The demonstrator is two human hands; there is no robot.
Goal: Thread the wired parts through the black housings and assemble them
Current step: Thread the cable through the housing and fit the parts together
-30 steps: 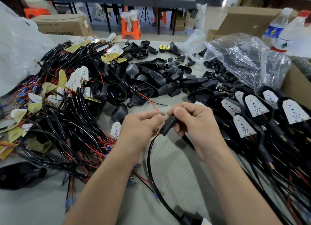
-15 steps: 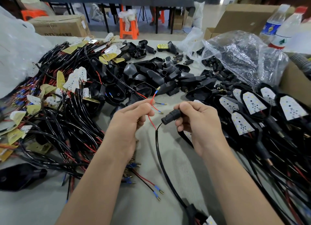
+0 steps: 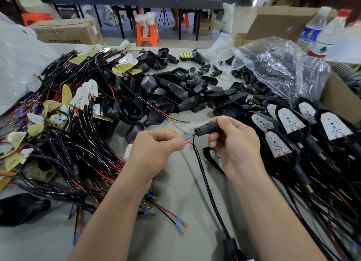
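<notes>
Black plastic, small and cylindrical: the housing (image 3: 206, 128) is in my right hand (image 3: 234, 149), raised above the worktop (image 3: 195, 182), grip closed round its rear half between thumb and fingers. My left hand (image 3: 156, 149) has its grip closed in a pinch on the red lead (image 3: 188, 143), whose blue sleeve (image 3: 191, 137) lies just beside the housing's open end. The black cable (image 3: 207, 188) leaves that same end and runs down toward me to a black part cut off by the lower edge of view.

Handling, as I judge it:
- The housing looks light, rigid and smooth, so it may roll in the fingers. I would hold it well back and leave the mouth free.
- The red lead looks thin and limp and would buckle if pushed from far behind. I would take it close behind the sleeve. The metal tip probably bends easily.

Count:
- 1 housing, 1 black cable and 1 red lead in hand.
- 2 loose leads (image 3: 178, 220) beside my left forearm.
- 2 bottles (image 3: 312, 32) at far right.
- At least 6 finished lamps (image 3: 291, 120) on the right.
- The empty housings (image 3: 175, 92) and the wired boards (image 3: 84, 96) lie in heaps too tangled to count.
</notes>
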